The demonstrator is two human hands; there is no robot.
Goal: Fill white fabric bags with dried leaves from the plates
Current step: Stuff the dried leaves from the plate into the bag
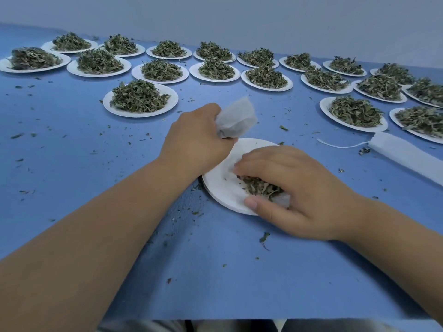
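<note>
My left hand is closed around the neck of a white fabric bag, which sticks up and to the right, just above the far rim of a white plate. On that plate my right hand is cupped over a small clump of dried leaves, fingers closed on them. Most of the plate's surface is bare. A little white fabric shows under my right palm.
Several white plates heaped with dried leaves stand in rows across the far side of the blue table, the nearest one left of the bag. A stack of flat white bags with a drawstring lies at the right. Leaf crumbs are scattered about.
</note>
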